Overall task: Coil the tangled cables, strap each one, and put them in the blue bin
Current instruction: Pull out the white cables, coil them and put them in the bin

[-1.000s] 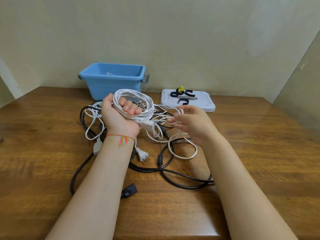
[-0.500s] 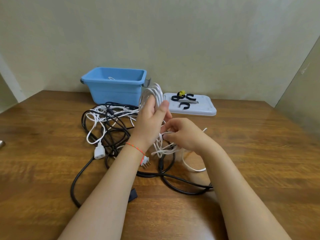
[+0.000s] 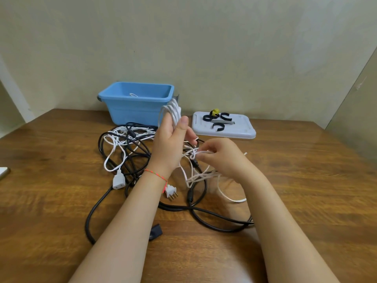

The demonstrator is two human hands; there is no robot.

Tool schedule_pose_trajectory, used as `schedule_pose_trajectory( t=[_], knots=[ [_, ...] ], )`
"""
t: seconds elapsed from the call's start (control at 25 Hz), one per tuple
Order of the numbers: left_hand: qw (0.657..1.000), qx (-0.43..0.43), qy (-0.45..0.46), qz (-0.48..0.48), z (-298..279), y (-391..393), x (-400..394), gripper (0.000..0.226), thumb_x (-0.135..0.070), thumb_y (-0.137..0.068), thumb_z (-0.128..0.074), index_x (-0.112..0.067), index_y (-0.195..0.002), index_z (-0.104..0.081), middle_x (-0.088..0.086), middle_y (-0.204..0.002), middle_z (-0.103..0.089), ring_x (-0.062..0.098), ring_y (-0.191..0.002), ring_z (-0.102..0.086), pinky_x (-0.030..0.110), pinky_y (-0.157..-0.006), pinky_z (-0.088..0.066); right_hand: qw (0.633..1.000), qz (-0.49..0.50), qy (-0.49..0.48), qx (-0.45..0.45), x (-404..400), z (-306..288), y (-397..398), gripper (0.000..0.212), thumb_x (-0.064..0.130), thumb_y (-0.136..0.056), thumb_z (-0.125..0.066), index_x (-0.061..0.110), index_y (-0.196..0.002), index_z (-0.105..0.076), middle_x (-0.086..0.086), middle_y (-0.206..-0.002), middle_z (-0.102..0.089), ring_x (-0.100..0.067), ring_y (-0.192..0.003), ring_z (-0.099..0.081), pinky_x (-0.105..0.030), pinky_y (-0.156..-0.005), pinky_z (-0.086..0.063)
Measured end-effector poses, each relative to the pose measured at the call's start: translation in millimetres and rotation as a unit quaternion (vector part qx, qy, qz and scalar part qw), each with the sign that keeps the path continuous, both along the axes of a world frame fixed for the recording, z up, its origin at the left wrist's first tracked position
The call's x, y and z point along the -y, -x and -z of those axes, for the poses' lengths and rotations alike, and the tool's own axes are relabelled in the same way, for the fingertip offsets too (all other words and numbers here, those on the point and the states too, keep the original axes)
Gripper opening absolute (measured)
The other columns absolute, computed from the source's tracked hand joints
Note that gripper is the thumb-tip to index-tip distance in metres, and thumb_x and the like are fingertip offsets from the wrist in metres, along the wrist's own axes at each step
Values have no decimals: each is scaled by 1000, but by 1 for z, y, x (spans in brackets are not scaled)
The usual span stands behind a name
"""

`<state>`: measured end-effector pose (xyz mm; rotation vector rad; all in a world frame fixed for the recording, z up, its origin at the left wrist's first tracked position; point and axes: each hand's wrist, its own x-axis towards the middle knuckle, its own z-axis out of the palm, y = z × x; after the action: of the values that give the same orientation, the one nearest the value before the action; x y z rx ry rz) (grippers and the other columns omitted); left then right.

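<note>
Nearest, lying on the wooden table [image 3: 61, 201]: one black connector [image 3: 156, 232] beside the left forearm, and loops of thick black cable [image 3: 214, 223] trailing rightward under the right forearm. Just beyond, resting flat: one white three-pin plug [image 3: 171, 191] and one white socket end [image 3: 118, 182], well apart from each other.

At mid-distance, working above the tangle: two hands. Left hand [image 3: 171, 144] standing upright, fingers curled through a coil of white cable [image 3: 171, 112], clasping it with several turns showing above the fingertips; one thin red thread bracelet [image 3: 156, 174] circling that wrist. Right hand [image 3: 222, 158] just beside it, fingers bent and pinching a loose strand of the same white cable, the rest dangling to the table in slack loops.

Left of the hands, sprawling: a mixed heap of black and white cables [image 3: 126, 144], count impossible to tell.

Farther back, sitting near the wall: one blue bin [image 3: 136, 107], with a sliver of white cable showing inside. Right of it, one pale lid or tray [image 3: 244, 131] carrying four black straps [image 3: 217, 126] and one small yellow item [image 3: 214, 111].

At far left edge, poking in: one pale object [image 3: 4, 171], unidentifiable.
</note>
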<state>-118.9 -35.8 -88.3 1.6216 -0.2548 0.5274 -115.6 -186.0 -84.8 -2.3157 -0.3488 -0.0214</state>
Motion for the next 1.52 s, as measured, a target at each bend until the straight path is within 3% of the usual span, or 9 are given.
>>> schedule_pose_trajectory(
  t=[0.16, 0.44, 0.68, 0.96, 1.04, 1.12, 1.2, 1.24, 1.52],
  knots=[
    [997, -10, 73, -8, -8, 2, -7, 18, -29, -106, -43, -13, -97, -46, 2, -64, -43, 11, -52, -38, 24, -50, -38, 997, -71, 29, -9, 2, 1, 1, 13, 35, -92, -67, 26, -94, -75, 10, -75, -64, -6, -68, -55, -23, -65, -43],
    [980, -30, -188, 55, -27, 2, -5, 25, -32, -104, -46, -9, -94, -49, 12, -72, -62, 4, -45, -51, 24, -49, -44, 977, -206, -48, -11, -1, -27, 19, 25, 27, -101, -55, 12, -94, -74, 9, -60, -48, -10, -56, -39, -25, -58, -38],
    [943, -56, -327, -5, -46, 0, -16, 39, -39, -100, -51, -18, -69, -39, -2, -68, -44, 14, -63, -43, 32, -57, -29, 966, -74, -230, -97, 12, -50, 13, 33, 25, -90, -71, 16, -62, -55, 2, -57, -42, -11, -51, -39, -27, -53, -38],
    [851, -26, -517, -86, -80, 13, -12, 34, -47, -93, -59, -18, -76, -52, -2, -80, -57, 26, -81, -55, 34, -65, -43, 973, 170, -57, 142, 14, -70, -7, 16, -1, -80, -57, 14, -82, -53, 3, -71, -50, -15, -61, -44, -27, -53, -35],
    [897, -45, -425, -117, -84, 12, -16, 39, -44, -100, -50, -15, -76, -57, 5, -77, -58, 29, -75, -54, 36, -65, -43, 963, 211, -17, 168, 20, -65, -12, 17, -1, -84, -53, 11, -96, -55, -1, -85, -52, -20, -73, -47, -34, -61, -37],
    [983, -144, -93, -71, -86, 8, -25, 49, -47, -100, -49, -19, -60, -44, 1, -51, -44, 20, -45, -41, 28, -46, -29, 968, 199, 80, 127, 27, -51, -16, 13, 8, -89, -55, 11, -101, -58, -4, -93, -53, -23, -83, -47, -34, -66, -37],
    [924, -273, 262, 52, -85, 5, -34, 52, -46, -100, -47, -22, -57, -33, -6, -37, -26, 10, -29, -21, 17, -36, -16, 975, 152, 155, 40, 30, -38, -16, 12, 21, -93, -56, 12, -94, -64, -4, -86, -60, -22, -80, -53, -33, -65, -43],
    [896, -307, 312, 78, -81, 1, -39, 52, -45, -100, -46, -22, -56, -31, -7, -36, -23, 8, -27, -17, 15, -35, -13, 976, 125, 176, 9, 32, -34, -14, 19, 27, -96, -56, 14, -86, -65, -2, -79, -61, -20, -74, -54, -31, -62, -43],
    [903, -408, -87, 104, -55, 2, -32, 52, -52, -100, -42, -23, -58, -32, -6, -44, -25, 11, -33, -19, 19, -36, -19, 962, -35, -216, -162, 36, -55, 2, 53, 52, -101, -41, 14, -65, -48, -7, -52, -48, -22, -49, -51, -35, -64, -51]
  ],
)
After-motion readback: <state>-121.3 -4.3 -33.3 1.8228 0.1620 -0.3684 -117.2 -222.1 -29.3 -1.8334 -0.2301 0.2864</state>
